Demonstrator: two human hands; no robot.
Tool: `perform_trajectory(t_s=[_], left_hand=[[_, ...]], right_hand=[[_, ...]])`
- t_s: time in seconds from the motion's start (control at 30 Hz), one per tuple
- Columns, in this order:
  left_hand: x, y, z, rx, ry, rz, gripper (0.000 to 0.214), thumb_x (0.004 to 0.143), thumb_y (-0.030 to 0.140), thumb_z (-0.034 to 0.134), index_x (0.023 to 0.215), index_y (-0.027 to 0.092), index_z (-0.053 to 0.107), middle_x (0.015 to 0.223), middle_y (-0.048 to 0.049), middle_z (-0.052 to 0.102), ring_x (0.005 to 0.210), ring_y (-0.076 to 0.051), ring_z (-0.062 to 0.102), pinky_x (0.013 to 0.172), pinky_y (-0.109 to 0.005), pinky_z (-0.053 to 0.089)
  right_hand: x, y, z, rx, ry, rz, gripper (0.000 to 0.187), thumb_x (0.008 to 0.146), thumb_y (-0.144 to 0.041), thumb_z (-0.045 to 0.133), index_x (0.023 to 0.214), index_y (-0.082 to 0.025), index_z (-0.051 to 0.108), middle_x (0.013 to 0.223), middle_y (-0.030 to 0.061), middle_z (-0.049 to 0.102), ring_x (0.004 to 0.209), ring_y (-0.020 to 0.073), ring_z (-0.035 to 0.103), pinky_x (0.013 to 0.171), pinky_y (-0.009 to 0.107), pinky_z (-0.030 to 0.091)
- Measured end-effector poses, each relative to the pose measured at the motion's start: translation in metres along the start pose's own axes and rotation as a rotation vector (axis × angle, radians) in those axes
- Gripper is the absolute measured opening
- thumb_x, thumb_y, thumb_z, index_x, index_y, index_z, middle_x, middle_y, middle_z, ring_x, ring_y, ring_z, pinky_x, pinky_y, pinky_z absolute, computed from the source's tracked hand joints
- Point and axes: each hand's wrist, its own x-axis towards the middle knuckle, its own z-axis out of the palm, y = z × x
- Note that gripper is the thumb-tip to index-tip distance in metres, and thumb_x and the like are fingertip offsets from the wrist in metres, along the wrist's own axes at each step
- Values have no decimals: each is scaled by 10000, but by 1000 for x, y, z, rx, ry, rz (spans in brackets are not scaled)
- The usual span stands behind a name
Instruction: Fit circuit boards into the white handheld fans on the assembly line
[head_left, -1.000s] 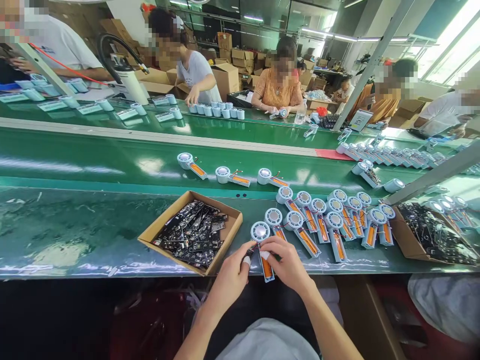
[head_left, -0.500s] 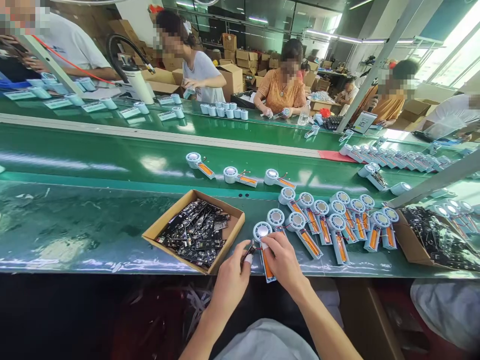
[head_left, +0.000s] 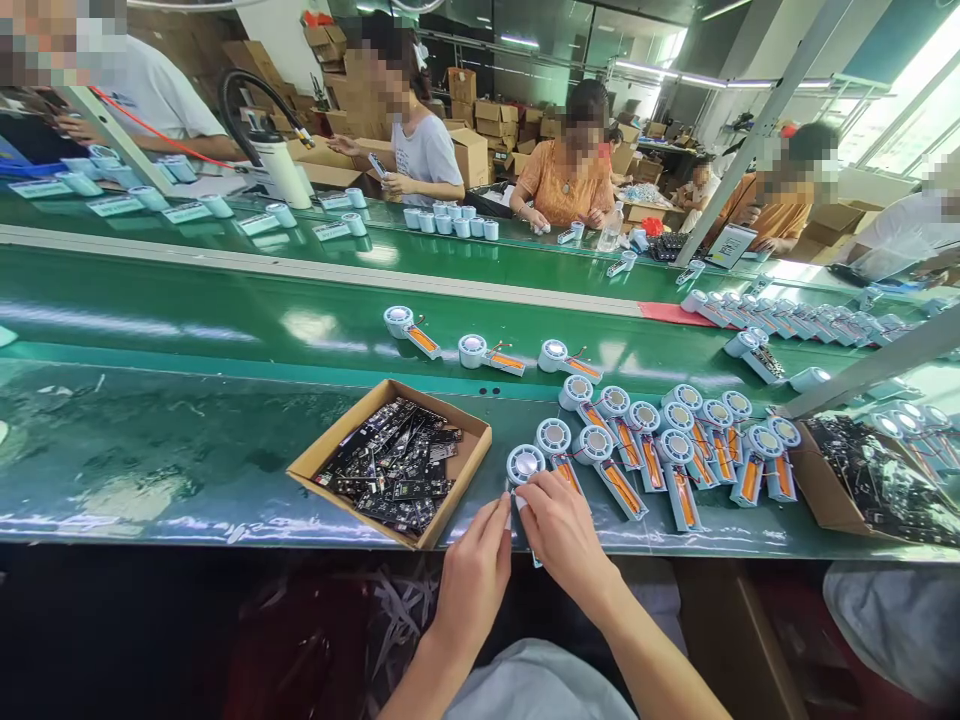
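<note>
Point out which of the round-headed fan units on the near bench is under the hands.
It is the fan unit closest to the cardboard box. Both the left hand and the right hand cover its handle; the others lie untouched, fanned out to the right.

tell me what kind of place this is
Most likely an electronics assembly line in a factory: a long green conveyor belt with people seated along it, rows of half-built handheld fans, and a cardboard box of circuit boards.

left hand (head_left: 474,580): white fingertip tape | right hand (head_left: 564,535): bare forearm | light-grey top
</note>
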Motion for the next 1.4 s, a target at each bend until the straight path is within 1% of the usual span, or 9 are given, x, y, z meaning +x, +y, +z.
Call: perform_trajectory(t_s=[0.23, 0.4, 0.63, 0.8, 0.9, 1.0, 1.07, 1.23, 1.4], left_hand=[[17, 1, -22, -177, -161, -67, 346, 936, 216, 466, 1130, 202, 751, 1115, -106, 762, 933, -247, 736, 822, -353, 618], [26, 0, -31, -226, -257, -56, 339, 938, 243, 476, 1126, 224, 757, 1107, -91, 759, 837, -215, 720, 716, -305, 617], [32, 5, -30, -250, -270, 2, 322, 923, 233, 485, 1088, 224, 762, 1103, -87, 762, 950, -229, 715, 892, -349, 582], [25, 21, -33, -380, -284, -169, 381, 974, 357, 419, 1189, 223, 704, 1117, -88, 765, 1097, -255, 688, 1019, -411, 519], [19, 18, -26, -513, -261, -339, 418, 974, 413, 394, 1212, 185, 652, 1053, -100, 771, 1010, -249, 715, 950, -409, 554], [20, 10, -9, -457, -198, -395, 369, 866, 427, 575, 1111, 160, 647, 920, -89, 763, 796, -245, 716, 766, -383, 585], [23, 6, 2, -477, -268, -393, 349, 811, 433, 667, 1033, 163, 668, 899, -81, 761, 767, -242, 704, 749, -375, 572], [30, 7, 12, -887, -487, -442, 511, 697, 548, 796, 1006, 153, 696, 939, -85, 768, 891, -261, 716, 839, -393, 562], [28, 14, 13, -1099, -309, -468, 564, 726, 557, 788, 1104, 183, 600, 978, -75, 740, 866, -222, 715, 831, -373, 562]], right_hand=[[6, 21, -7, 356, -39, -54, 292, 910, -42, 557, 1118, -181, 708, 991, 78, 714, 924, 209, 664, 828, 314, 511], [9, 23, -8, 478, -2, -57, 230, 911, -85, 574, 982, -198, 761, 915, 58, 723, 858, 193, 677, 791, 303, 519], [7, 20, -12, 411, -3, 41, 225, 898, -121, 592, 980, -215, 778, 930, 59, 683, 856, 190, 646, 774, 306, 517], [2, 18, -18, 616, -96, 223, 246, 945, -340, 588, 1034, -185, 756, 807, 34, 710, 721, 182, 629, 667, 283, 499], [2, 22, -20, 846, -124, 326, 256, 854, -393, 681, 935, -158, 744, 779, 26, 704, 714, 173, 630, 650, 265, 489], [2, 22, -21, 1022, -146, 372, 224, 809, -380, 695, 847, -161, 728, 754, 16, 688, 682, 151, 606, 635, 251, 468], [1, 19, -22, 1109, -159, 377, 226, 813, -391, 680, 807, -167, 714, 711, 5, 668, 640, 138, 584, 622, 249, 458], [-7, 15, -24, 1223, -202, 313, 275, 768, -430, 748, 724, -175, 656, 653, -14, 603, 589, 121, 529, 595, 247, 449], [-14, 24, -24, 1288, -40, 338, 296, 743, -414, 774, 873, -216, 598, 735, -17, 583, 605, 121, 525, 541, 228, 436]])
